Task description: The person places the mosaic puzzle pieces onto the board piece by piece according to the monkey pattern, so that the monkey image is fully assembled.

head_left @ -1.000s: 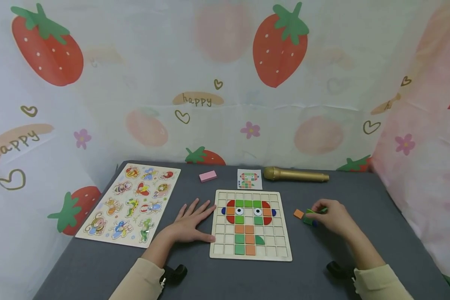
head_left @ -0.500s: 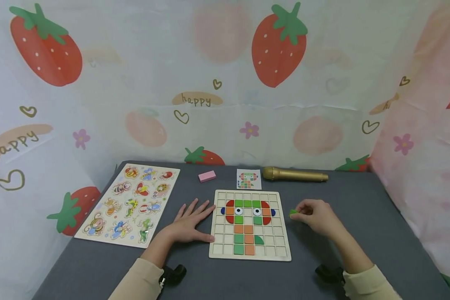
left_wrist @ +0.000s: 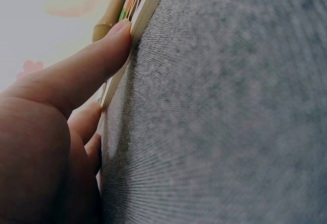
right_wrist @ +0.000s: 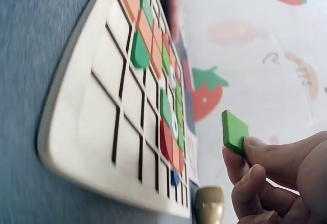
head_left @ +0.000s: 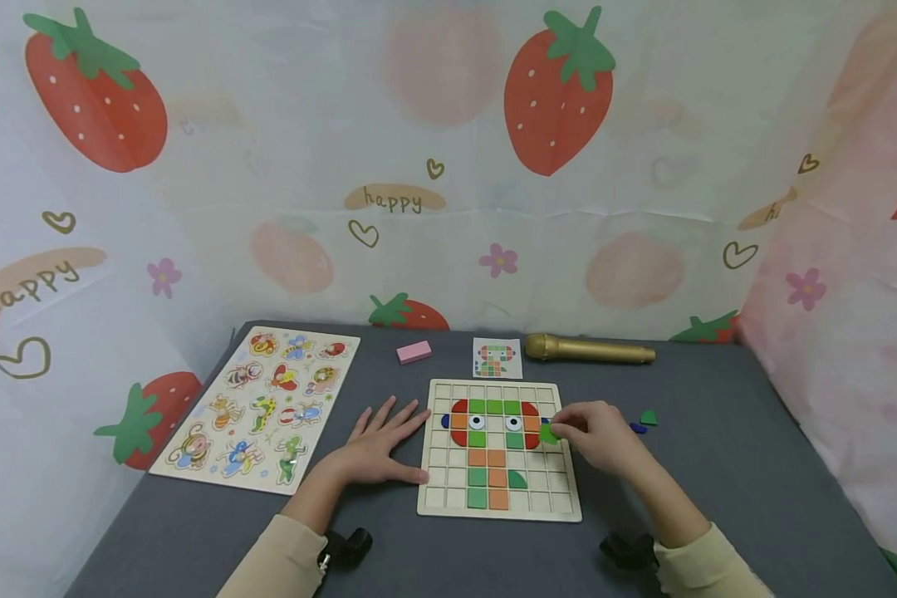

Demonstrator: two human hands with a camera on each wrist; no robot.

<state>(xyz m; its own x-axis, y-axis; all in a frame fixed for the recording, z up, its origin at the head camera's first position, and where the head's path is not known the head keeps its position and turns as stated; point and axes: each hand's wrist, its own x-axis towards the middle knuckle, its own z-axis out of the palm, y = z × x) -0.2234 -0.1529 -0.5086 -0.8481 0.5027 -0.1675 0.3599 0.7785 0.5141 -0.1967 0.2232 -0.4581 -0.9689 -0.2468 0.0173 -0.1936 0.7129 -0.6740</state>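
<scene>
My right hand [head_left: 604,433] pinches a bright green tile [right_wrist: 235,131] between thumb and fingertips, above the right edge of the pale grid board [head_left: 556,505]. On the board, red, green, orange and blue tiles form a head with two eye tiles [head_left: 513,423]; an orange and green column [head_left: 497,477] runs below it. One dark green rounded tile [head_left: 517,479] lies right of that column. My left hand [head_left: 374,448] lies with fingers spread at the board's left side, thumb and fingertips touching its edge. Behind the board is a small picture card [head_left: 497,358] with a similar tile figure.
Right of my right hand lie a green tile [head_left: 648,417] and a dark blue tile [head_left: 639,428]. A gold microphone [head_left: 590,349] and a pink block [head_left: 414,352] are at the back. An insect picture board [head_left: 254,407] lies at the left on the grey tabletop [head_left: 389,565].
My right hand has picked up the green tile and carried it left from the loose pieces to the board's right edge. My left hand has stayed in place.
</scene>
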